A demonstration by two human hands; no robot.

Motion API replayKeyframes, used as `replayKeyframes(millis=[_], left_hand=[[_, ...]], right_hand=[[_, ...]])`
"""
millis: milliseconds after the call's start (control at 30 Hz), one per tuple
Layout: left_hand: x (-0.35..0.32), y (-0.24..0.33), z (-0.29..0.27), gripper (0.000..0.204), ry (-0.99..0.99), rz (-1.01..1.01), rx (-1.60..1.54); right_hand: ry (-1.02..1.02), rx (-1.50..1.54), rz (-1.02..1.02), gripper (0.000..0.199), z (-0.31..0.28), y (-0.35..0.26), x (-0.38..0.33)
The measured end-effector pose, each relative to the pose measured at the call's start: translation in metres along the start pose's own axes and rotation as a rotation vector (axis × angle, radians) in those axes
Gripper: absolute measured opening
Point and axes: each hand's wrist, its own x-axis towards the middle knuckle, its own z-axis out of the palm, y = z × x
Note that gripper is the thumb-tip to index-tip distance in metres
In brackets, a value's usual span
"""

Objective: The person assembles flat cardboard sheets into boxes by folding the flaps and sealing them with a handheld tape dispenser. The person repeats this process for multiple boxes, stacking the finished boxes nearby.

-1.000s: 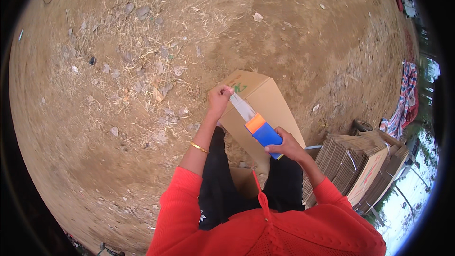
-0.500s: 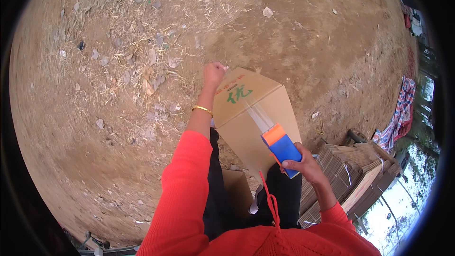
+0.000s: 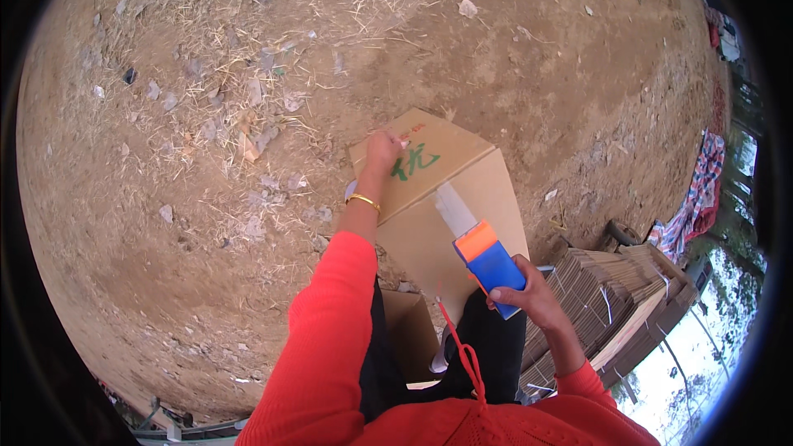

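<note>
Looking down at bare dirt ground (image 3: 206,264), scattered with dry straw and small stones over on the far left. Moving right, the left hand (image 3: 382,151) is stretched out away from the body, sleeve in red and a thin gold bangle (image 3: 363,201) on the wrist. Its fingers are curled shut over the far left corner of a cardboard box (image 3: 462,198), so it's gripping the edge there. The box sits in the middle of the view, just in front of the person's legs, tilted with one face up toward the camera; a strip of clear tape (image 3: 453,208) runs down the seam of that face and there's a green mark near the far corner.

Right of the seam, the right hand (image 3: 533,297) holds a tape dispenser (image 3: 489,263), blue body with an orange end, fingers wrapped closed around the near part of it. The orange end is touching the box right where the tape strip ends.

Further right, near the person's side, there's a stack of flattened cardboard sheets (image 3: 603,297), and past that, at the far right edge, a patterned cloth (image 3: 702,190) lying on the ground.
</note>
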Motion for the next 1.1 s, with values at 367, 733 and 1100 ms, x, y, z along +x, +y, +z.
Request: replayKeyframes(millis=[367, 733, 1100], left_hand=[[-0.017, 0.032, 0.002, 0.062, -0.072, 0.134, 0.782], [-0.125, 0.105, -0.002, 0.079, -0.154, 0.358, 0.340], [-0.138, 0.113, 0.010, 0.068, 0.136, 0.382, 0.591]], right_hand=[[0.030, -0.038, 0.010, 0.047, -0.003, 0.010, 0.001], [0.112, -0.115, -0.043, 0.048, -0.009, 0.058, 0.022], [0.253, -0.145, 0.058, 0.042, -0.026, 0.133, 0.024]])
